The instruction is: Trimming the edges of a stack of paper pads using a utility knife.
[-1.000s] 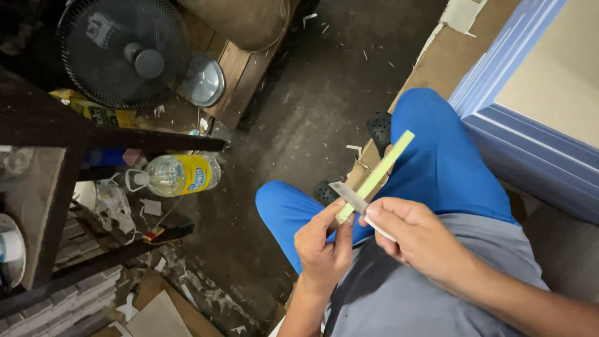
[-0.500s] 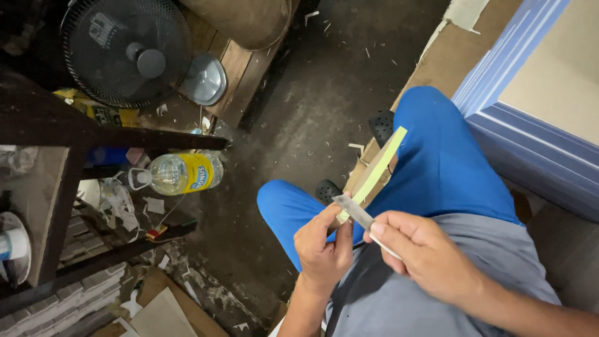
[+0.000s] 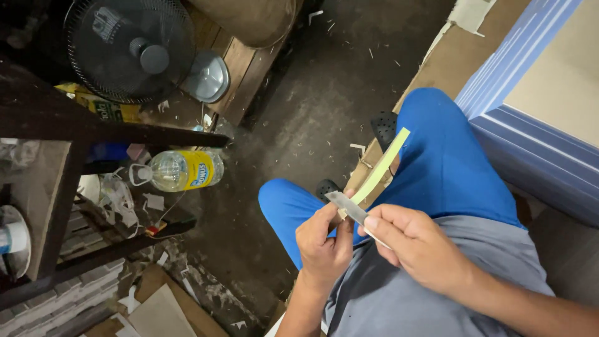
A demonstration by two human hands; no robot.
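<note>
Person wears bright blue trousers [image 3: 449,162], a grey short-sleeved shirt [image 3: 437,299] and black perforated clogs [image 3: 384,128]; forearms bare.

Dim, even indoor light leaves the floor [image 3: 312,112] and shelf [image 3: 56,125] dark, while the hands stay sharp with mild wide-angle stretching at the edges.

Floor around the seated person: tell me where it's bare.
Bare: the dark floor between the wooden pallet and the blue-trousered knees. Crowded: under the dark shelf, with the plastic bottle, scraps and cardboard.
</note>
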